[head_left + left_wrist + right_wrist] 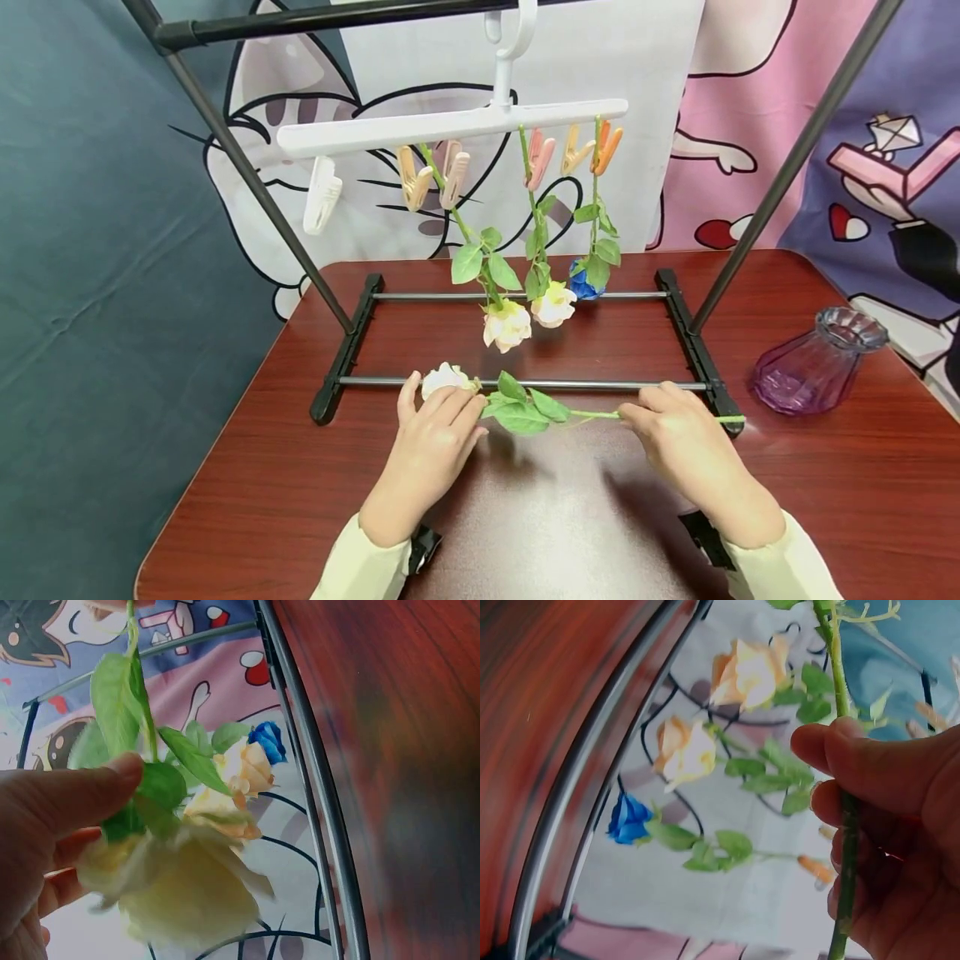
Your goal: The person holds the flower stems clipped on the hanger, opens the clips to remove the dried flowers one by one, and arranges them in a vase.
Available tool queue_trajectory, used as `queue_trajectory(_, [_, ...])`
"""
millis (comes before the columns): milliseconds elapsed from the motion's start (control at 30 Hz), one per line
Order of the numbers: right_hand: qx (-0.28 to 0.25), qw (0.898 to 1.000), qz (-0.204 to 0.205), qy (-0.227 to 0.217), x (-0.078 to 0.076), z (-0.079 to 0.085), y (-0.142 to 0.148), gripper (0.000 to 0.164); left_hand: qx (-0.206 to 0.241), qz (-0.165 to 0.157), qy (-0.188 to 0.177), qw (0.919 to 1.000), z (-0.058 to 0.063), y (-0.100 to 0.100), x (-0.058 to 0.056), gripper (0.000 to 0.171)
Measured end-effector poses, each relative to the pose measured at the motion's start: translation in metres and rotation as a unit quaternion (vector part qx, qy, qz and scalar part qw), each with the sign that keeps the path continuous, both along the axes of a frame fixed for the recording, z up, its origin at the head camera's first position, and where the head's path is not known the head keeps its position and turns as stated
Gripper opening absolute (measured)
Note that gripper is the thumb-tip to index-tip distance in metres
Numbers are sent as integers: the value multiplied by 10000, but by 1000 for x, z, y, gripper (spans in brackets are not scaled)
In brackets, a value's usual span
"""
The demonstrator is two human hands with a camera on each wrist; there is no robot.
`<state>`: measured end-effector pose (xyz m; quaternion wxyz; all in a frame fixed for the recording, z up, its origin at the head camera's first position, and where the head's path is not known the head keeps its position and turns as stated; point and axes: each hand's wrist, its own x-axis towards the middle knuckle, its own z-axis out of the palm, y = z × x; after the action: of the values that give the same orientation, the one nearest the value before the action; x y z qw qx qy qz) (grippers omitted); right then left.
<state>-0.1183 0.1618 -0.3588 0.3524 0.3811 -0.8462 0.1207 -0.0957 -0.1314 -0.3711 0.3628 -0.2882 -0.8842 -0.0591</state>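
A white rose (446, 380) with green leaves is held sideways between both hands, over the rack's front bar. Just behind the bloom, my left hand (438, 442) pinches the leafy stem; the left wrist view shows the thumb (124, 776) on it. My right hand (678, 446) grips the bare stem (845, 847) towards its cut end. Behind them, two cream roses (507, 325) and a blue rose (587, 281) hang head down from the white hanger (450, 127), their stems at pink and orange clothespins (604, 152).
The black rack (517, 385) stands on the brown table (247, 500), its poles slanting up on both sides. A purple glass vase (810, 375) stands at the right. A white clothespin (322, 196) and yellow ones also hang from the hanger. Printed cloth covers the back.
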Motion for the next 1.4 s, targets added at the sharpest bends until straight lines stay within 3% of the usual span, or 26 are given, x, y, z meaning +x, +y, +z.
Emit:
queue_trajectory(133, [-149, 9998, -120, 94, -5, 2, 16, 57, 120, -18, 176, 9998, -1, -3, 3, 28])
queue_trajectory(233, [-225, 9992, -321, -3, -6, 4, 31, 58, 228, -67, 375, 9990, -3, -5, 4, 39])
queue_trajectory(333, [-293, 9976, -596, -203, -6, 7, 46, 34, 267, -94, 398, 9988, -7, -6, 6, 49])
queue_trajectory(367, [-337, 9966, -708, -249, -6, 8, 51, 35, 268, -91, 377, 9989, -8, -7, 6, 50])
queue_trajectory(467, [-560, 9918, -1086, -386, -6, 12, 65, 42, 283, -78, 215, 9993, -9, -7, 8, 51])
queue_trajectory(567, [-898, 9850, -1428, -361, -5, 15, 77, 70, 269, -36, 103, 9996, -10, -7, 9, 52])
queue_trajectory(633, [-1143, 9807, -1555, -311, -6, 18, 85, 69, 272, -37, 68, 9996, -11, -7, 9, 51])
queue_trajectory(700, [-1354, 9765, -1666, -204, -7, 21, 92, 67, 252, -68, 147, 9996, -12, -7, 8, 51])
queue_trajectory(833, [-1750, 9650, -1951, -95, -7, 26, 105, 40, 226, -174, 345, 9990, -15, -6, 6, 48])
queue_trajectory(933, [-2090, 9528, -2197, -179, -7, 32, 111, 19, 221, -206, 392, 9988, -16, -6, 6, 44])
queue_trajectory(1000, [-2374, 9433, -2303, -296, -8, 36, 113, 17, 224, -222, 383, 9988, -17, -7, 6, 40])
queue_trajectory(1067, [-2749, 9320, -2307, -508, -9, 38, 115, 10, 224, -242, 370, 9988, -17, -7, 6, 37])
queue_trajectory(1133, [-3261, 9187, -2086, -778, -11, 39, 116, 22, 219, -270, 345, 9988, -18, -6, 6, 33])
queue_trajectory(1267, [-4304, 8893, -1169, -1010, -20, 42, 121, 40, 190, -269, 295, 9990, -19, -6, 7, 27])
queue_trajectory(1400, [-4763, 8715, -686, -943, -28, 48, 125, 29, 207, -256, 218, 9992, -20, -6, 8, 27])
